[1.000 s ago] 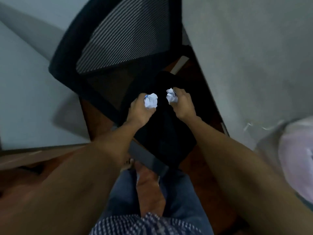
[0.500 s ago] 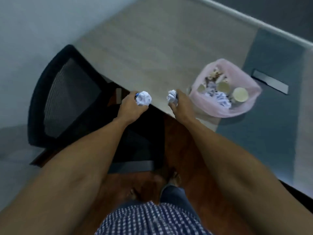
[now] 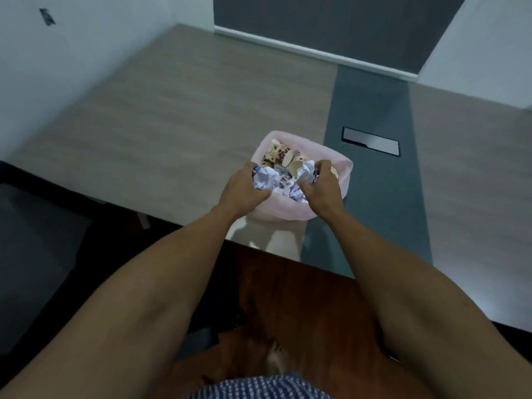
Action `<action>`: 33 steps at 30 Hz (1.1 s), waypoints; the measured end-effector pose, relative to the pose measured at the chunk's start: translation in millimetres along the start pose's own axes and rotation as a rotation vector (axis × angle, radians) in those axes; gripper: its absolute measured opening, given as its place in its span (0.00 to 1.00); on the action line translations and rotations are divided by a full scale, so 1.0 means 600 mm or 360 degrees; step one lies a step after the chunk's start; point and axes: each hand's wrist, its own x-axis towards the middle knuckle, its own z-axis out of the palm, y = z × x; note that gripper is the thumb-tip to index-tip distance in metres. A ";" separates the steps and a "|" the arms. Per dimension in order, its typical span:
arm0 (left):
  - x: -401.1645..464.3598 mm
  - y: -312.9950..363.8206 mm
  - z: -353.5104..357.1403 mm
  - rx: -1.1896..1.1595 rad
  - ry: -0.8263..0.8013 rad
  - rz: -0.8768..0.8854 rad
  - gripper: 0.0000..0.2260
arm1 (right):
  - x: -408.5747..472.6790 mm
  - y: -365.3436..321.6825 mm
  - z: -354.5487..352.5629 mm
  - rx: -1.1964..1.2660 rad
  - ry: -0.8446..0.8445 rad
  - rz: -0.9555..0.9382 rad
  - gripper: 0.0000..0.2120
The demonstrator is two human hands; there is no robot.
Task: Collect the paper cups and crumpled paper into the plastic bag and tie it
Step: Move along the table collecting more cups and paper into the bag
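Over the open mouth of the pink plastic bag, the left hand grips one ball of crumpled paper and the right hand grips another paper ball, with paper cups inside just beyond them, on the bench.

We see the pink plastic bag standing open near the surface's front edge, filled with paper cups and white crumpled paper. Two more crumpled balls sit at its mouth, one on each side.
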 end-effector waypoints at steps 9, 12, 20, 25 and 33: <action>0.095 0.013 0.100 0.0157 0.0056 -0.0086 0.34 | 0.112 0.068 0.032 -0.0014 -0.0088 -0.0087 0.21; 0.096 0.013 0.111 0.0275 0.0159 -0.0076 0.31 | 0.118 0.080 0.044 -0.0107 -0.0036 -0.0125 0.17; 0.047 0.000 0.012 0.0511 0.0512 -0.0001 0.08 | 0.104 0.027 0.055 -0.0260 -0.0022 -0.0472 0.06; -0.013 -0.045 -0.110 0.0628 0.0685 -0.0112 0.07 | 0.078 -0.070 0.099 -0.0163 -0.0158 -0.0630 0.05; -0.142 -0.164 -0.329 0.0730 0.0775 -0.0274 0.10 | -0.037 -0.215 0.212 -0.0140 -0.0430 -0.0624 0.12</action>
